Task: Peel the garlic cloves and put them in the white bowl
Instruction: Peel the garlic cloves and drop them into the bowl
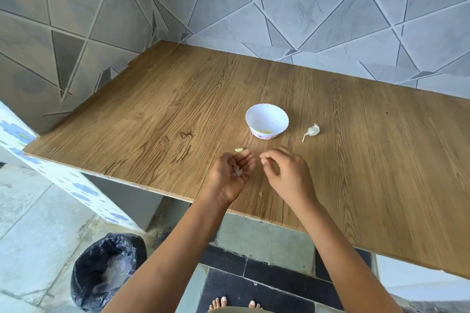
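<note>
Looking down on a brown wood-grain tabletop (356, 160), a person's two bare forearms reach in from the bottom edge. The left hand (232, 175) is turned palm up with its fingers loosely curled, cupping a small clump of grey papery garlic skins (237, 171). The right hand (288, 173) hovers just beside it, back upward, fingers curled in and the thumb and forefinger tips drawn together; whether they pinch a scrap is too small to tell. A pale yellow-green peeled garlic clove (238, 150) lies on the tabletop just beyond the left fingertips, so close that contact cannot be judged. Farther from the person, beyond the gap between the two hands, a small white plastic bowl with a scalloped rim (277, 112) stands upright, with a few yellowish peeled pieces (264, 131) at its bottom. To the right of the bowl and apart from it lies a white unpeeled garlic piece with a curved stem (312, 131), well beyond the right hand. A tiny fleck of skin (260, 193) rests on the wood between the wrists. Grey triangle-patterned wall tiles (330, 7) rise behind. On the floor at lower left sits a bin lined with a black plastic bag (84, 282).
</note>
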